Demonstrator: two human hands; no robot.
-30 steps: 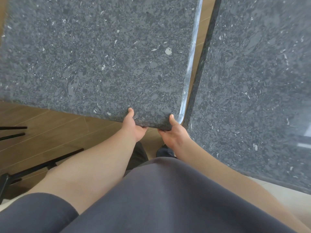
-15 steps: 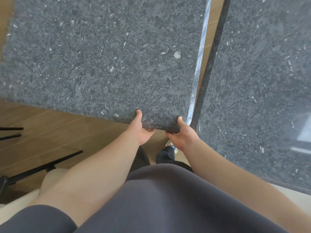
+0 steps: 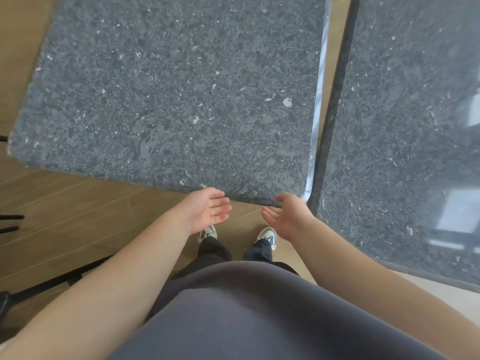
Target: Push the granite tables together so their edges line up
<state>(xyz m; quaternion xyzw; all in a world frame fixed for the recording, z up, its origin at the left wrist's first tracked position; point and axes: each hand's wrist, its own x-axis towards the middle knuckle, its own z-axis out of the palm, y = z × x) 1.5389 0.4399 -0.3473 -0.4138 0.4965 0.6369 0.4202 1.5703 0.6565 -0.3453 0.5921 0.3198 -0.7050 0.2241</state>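
Below the left granite table [image 3: 168, 94], left hand [image 3: 207, 207] and right hand [image 3: 288, 216] hang spread, gripping nothing.

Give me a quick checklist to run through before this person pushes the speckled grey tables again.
1. Left hand on the left speckled grey granite table: not ok, it is open and off the near edge.
2. Right hand gripping: not ok, open as well.
3. Gap closed against the right speckled grey granite table: not ok, a strip of wooden floor shows between them, wider at the far end.
4. Near edges lined up: not ok, the right table reaches nearer the person.
5. White sneakers clear of table legs: cannot tell.
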